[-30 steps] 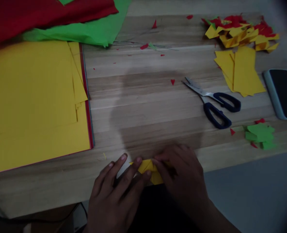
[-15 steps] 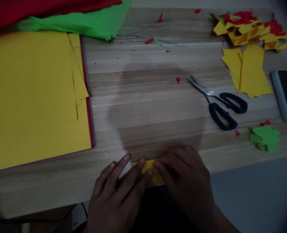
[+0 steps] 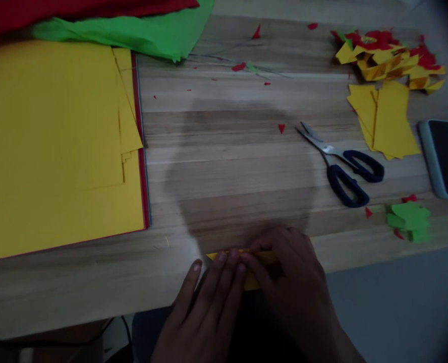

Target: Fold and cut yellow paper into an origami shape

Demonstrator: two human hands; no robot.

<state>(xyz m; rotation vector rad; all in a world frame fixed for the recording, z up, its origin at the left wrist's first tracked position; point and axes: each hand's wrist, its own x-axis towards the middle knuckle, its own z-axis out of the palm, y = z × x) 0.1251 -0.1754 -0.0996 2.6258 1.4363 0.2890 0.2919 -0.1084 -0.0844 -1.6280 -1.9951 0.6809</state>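
Note:
At the table's front edge lies a small piece of yellow paper (image 3: 252,284), mostly hidden under my fingers. My left hand (image 3: 208,305) rests on it with straight fingers, the fingertips pressing along its upper edge. My right hand (image 3: 294,275) has thumb and forefinger pinched on the same upper edge, close to the left fingertips. The paper's left tip and a strip near the right thumb show. Scissors (image 3: 328,149) with dark blue handles lie slightly open to the upper right, apart from both hands.
A stack of large yellow sheets (image 3: 57,126) is at the left, under green paper (image 3: 152,35) and red paper (image 3: 76,12). At the right are cut yellow pieces (image 3: 392,118), red and yellow scraps (image 3: 386,58), green scraps (image 3: 411,220) and a phone (image 3: 445,159).
My left hand has shifted right, its fingers drawn closer together and nearer the right fingertips. My right forefinger and thumb remain at the paper's upper edge.

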